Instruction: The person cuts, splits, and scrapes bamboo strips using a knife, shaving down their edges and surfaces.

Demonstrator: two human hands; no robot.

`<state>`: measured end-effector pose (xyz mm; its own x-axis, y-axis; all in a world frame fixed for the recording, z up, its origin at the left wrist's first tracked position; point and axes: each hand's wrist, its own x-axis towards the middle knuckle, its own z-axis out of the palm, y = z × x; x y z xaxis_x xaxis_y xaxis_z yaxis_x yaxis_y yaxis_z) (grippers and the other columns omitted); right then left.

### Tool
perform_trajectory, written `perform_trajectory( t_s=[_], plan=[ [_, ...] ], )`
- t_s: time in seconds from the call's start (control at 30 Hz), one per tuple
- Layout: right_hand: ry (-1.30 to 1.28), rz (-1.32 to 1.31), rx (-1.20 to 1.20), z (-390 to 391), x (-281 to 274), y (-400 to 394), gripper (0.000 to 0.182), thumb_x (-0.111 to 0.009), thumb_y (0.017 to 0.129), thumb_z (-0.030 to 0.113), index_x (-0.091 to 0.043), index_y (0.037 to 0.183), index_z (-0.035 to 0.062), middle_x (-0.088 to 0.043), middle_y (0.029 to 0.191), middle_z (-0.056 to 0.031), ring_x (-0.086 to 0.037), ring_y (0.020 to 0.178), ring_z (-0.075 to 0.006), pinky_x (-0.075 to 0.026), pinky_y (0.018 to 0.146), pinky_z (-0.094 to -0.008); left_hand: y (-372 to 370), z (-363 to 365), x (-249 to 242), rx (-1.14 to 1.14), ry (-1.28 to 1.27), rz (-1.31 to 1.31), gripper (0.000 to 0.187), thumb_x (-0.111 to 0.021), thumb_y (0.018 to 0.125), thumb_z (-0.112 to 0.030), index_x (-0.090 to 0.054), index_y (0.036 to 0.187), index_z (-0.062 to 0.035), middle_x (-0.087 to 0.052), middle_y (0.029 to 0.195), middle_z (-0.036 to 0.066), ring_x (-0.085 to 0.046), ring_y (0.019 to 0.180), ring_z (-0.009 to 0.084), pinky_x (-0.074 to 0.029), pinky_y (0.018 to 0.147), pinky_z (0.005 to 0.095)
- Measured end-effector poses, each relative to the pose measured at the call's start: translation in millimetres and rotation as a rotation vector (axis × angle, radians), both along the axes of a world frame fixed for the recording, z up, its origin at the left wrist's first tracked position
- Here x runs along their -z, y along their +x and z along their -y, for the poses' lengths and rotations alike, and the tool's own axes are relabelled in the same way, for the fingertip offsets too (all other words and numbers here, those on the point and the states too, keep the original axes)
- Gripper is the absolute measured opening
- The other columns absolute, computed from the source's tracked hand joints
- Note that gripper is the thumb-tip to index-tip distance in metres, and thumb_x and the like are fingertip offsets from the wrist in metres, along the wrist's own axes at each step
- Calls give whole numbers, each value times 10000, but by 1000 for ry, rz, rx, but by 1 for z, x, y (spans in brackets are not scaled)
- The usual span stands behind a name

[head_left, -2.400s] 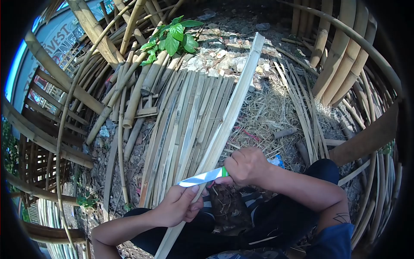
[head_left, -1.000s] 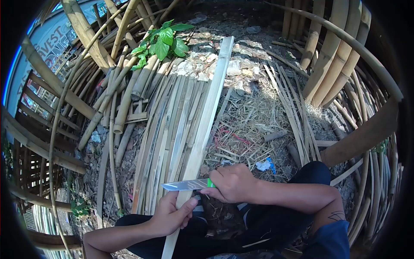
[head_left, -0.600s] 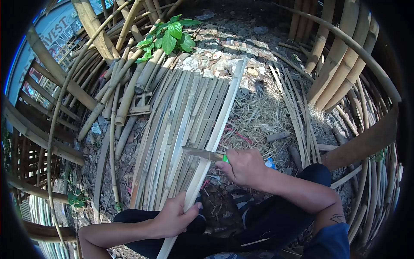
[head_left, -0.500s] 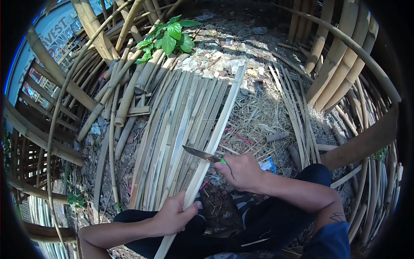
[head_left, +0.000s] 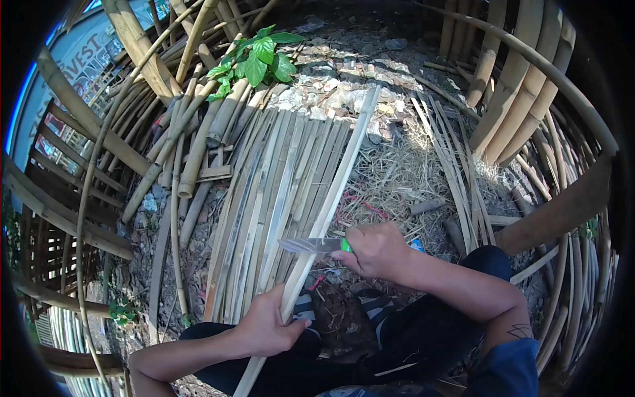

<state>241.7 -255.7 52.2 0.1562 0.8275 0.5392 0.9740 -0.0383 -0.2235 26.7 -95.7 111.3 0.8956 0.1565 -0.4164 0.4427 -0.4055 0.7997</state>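
A long, pale bamboo strip slants from my lap up toward the rubble, and my left hand is closed around its lower part. My right hand grips a knife by its handle, of which a bright green end shows beside the fingers. The steel blade points left and lies across the strip, a little above my left hand, with its flat side catching the light. Behind the strip, many split bamboo slats lie side by side on the ground.
Thinner bamboo strips lie to the right beside dry shavings. Bamboo poles stand at the right, and more poles pile up at the left below a leafy green plant. My sandalled feet rest under the strip.
The knife has slid slightly down the strip toward my left hand, and its blade has turned from dark and tilted to nearly level and bright. The strip's top end has risen a little.
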Motion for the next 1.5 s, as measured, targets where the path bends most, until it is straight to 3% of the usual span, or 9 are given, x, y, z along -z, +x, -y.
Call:
perform_trajectory(
  t_s=[0.07, 0.17, 0.27, 0.43, 0.6, 0.8, 1.07, 1.17, 1.5],
  plan=[
    [-50, -246, 415, 3, 9, 35, 549, -445, 1015, 462, -592, 719, 24, -592, 555, -156, -607, 464, -330, -490, 439, -439, -7, 1, -5, -8, 13, -24, 397, -752, 822, -96, -525, 1113, 49, -630, 768, 107, -623, 692, 151, -492, 614, 301],
    [-48, -303, 425, 10, 8, 58, 575, -359, 1050, 421, -605, 725, 15, -611, 586, -188, -626, 524, -370, -506, 511, -479, -16, 0, -6, 10, -8, -62, 304, -769, 842, -135, -539, 973, 13, -544, 690, 40, -530, 617, 106, -436, 552, 292],
    [-95, -348, 207, 0, 2, 1, 524, -417, 1031, 426, -603, 752, 23, -579, 552, -167, -621, 513, -358, -496, 493, -466, -10, -6, -1, -105, -67, -21, 341, -758, 868, -113, -429, 782, -78, -507, 646, -2, -495, 561, 62, -396, 495, 263],
    [-2, -251, -48, -9, -7, -45, 450, -552, 974, 429, -583, 740, 47, -575, 521, -116, -578, 405, -292, -458, 382, -394, -7, -12, 7, -138, -132, -61, 183, -687, 860, -69, -510, 852, -25, -499, 682, 20, -492, 625, 100, -405, 552, 296],
    [8, -152, -10, -6, -6, -28, 463, -573, 957, 442, -591, 724, 43, -581, 519, -105, -593, 419, -274, -454, 369, -387, -8, -6, 2, -114, -36, 34, 154, -613, 851, -21, -546, 982, 22, -561, 719, 56, -539, 648, 123, -433, 577, 312],
    [-56, -305, 299, 0, 11, 26, 524, -451, 1019, 435, -604, 739, 19, -580, 532, -150, -605, 459, -350, -490, 443, -458, -24, -6, 9, -24, 29, -103, 239, -620, 864, -48, -547, 1071, 45, -608, 751, 110, -574, 670, 139, -463, 605, 316],
    [-146, -498, 36, 1, 1, -33, 544, -403, 1028, 461, -582, 759, 23, -568, 515, -162, -600, 476, -397, -498, 486, -495, -9, 3, 15, -42, 146, 4, 293, -666, 902, -170, -534, 1010, 69, -626, 647, 199, -660, 569, 298, -501, 544, 399],
    [-88, -367, 12, 2, 9, -24, 526, -448, 1010, 472, -577, 748, 34, -570, 513, -142, -604, 463, -371, -485, 446, -472, -1, 8, 4, -43, 214, -127, 300, -674, 918, -162, -550, 1057, 74, -652, 696, 117, -635, 615, 183, -512, 627, 354],
    [-12, -37, -36, -4, 2, 7, 511, -587, 922, 513, -550, 706, 52, -560, 509, -94, -591, 416, -292, -431, 358, -421, 1, 13, -8, -46, 282, -5, 321, -700, 918, -206, -530, 999, 54, -550, 561, 75, -547, 480, 163, -423, 484, 325]
  ],
)
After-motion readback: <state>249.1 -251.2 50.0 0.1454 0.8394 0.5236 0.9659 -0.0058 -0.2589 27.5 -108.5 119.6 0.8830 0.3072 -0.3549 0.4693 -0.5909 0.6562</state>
